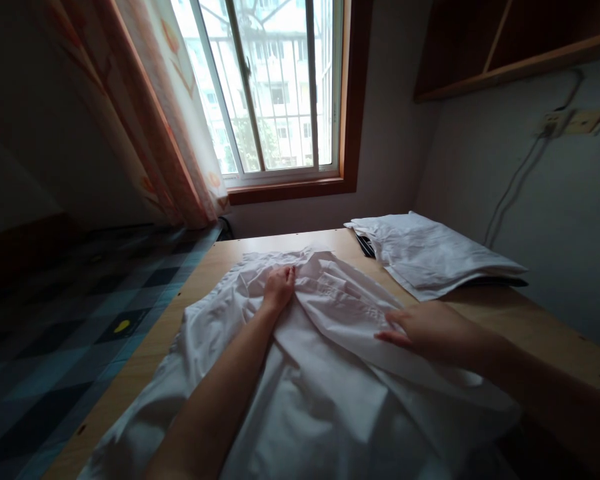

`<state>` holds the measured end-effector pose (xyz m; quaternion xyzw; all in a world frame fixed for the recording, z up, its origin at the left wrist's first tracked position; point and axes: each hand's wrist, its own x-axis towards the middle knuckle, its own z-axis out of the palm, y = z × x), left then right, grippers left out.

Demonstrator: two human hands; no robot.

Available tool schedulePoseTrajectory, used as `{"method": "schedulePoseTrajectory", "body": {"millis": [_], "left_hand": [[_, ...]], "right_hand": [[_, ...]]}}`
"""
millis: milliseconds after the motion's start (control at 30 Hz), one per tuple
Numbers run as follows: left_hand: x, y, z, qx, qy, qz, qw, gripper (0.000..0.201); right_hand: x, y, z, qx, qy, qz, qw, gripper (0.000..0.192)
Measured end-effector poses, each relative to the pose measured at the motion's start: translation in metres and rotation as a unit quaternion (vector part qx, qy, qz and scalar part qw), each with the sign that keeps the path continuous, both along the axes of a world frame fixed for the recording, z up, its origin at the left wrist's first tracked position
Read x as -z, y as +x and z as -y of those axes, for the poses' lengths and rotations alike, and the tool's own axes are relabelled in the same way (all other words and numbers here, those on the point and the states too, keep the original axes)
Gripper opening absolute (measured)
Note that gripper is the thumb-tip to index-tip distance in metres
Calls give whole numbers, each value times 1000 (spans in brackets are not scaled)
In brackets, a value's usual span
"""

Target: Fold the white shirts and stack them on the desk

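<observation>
A white shirt (325, 373) lies spread and wrinkled over the wooden table, its lower part reaching toward me past the near edge. Stitching like that of a pocket shows on its upper right part. My left hand (279, 288) is closed on the cloth near the upper middle, fingers bunched on a fold. Farther right, my right hand (430, 328) pinches the shirt's right side between thumb and fingers, where the fabric is slightly lifted. The exact grip of the left fingertips is partly hidden.
Folded white clothing (440, 253) with dark fabric beneath it rests at the back right of the wooden table (545, 327). A checked bed cover (80, 333) runs along the left. Behind are a curtain (150, 120) and a window (280, 93); a cable (510, 183) hangs on the right wall.
</observation>
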<state>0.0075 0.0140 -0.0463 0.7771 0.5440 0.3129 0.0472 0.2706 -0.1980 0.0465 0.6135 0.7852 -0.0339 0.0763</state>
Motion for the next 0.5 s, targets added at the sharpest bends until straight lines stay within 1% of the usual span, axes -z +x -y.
{"method": "schedulePoseTrajectory", "body": {"millis": [67, 100, 167, 267, 333, 400, 500], "left_hand": [[2, 2, 1, 5, 3, -13, 1000, 32], [2, 3, 1, 6, 4, -19, 1000, 31], [2, 4, 1, 7, 7, -30, 999, 31], [3, 3, 0, 4, 10, -39, 999, 30], [4, 3, -1, 2, 11, -41, 999, 29], [6, 3, -3, 1, 12, -39, 999, 28], [7, 3, -5, 0, 15, -32, 999, 28]], "right_hand": [[2, 7, -12, 4, 20, -10, 1000, 41], [4, 10, -17, 3, 17, -15, 1000, 37], [7, 15, -23, -9, -16, -33, 999, 29], [6, 19, -24, -30, -74, -83, 993, 17], [-1, 18, -19, -33, -94, -116, 988, 12], [-13, 14, -11, -47, -110, -140, 983, 12], [-29, -2, 6, -120, -126, -169, 970, 16]]}}
